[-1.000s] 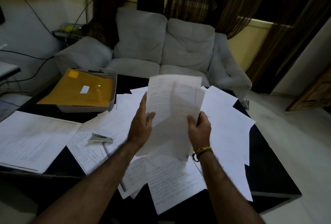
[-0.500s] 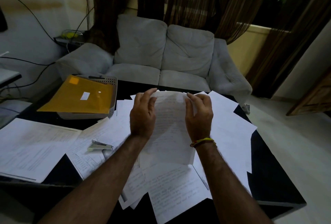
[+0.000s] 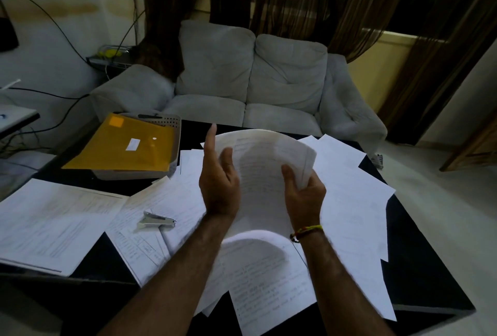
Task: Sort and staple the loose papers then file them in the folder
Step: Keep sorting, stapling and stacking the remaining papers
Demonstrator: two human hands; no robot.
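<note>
A small sheaf of written papers (image 3: pixel 265 174) hangs curved above the table. My right hand (image 3: pixel 302 192) grips its right edge, thumb on top. My left hand (image 3: pixel 219 174) stands at the sheaf's left edge with straight fingers, the index finger pointing up; I cannot tell if it touches the paper. A silver stapler (image 3: pixel 156 221) lies on the loose sheets left of my left wrist. A yellow folder (image 3: pixel 123 146) rests on a grey tray (image 3: pixel 139 174) at the back left. Several loose sheets (image 3: pixel 355 201) cover the black table (image 3: pixel 419 268).
A stapled stack of printed pages (image 3: pixel 51 222) lies at the table's left edge. A grey sofa (image 3: pixel 255 80) stands right behind the table. Cables and a small shelf (image 3: pixel 107 60) are at the left wall. Pale floor (image 3: pixel 443 214) opens to the right.
The sheaf was upright, then laid flat under both hands, and now is raised and bent again. My left hand has let go and opened; my right hand has slid to the right edge.
</note>
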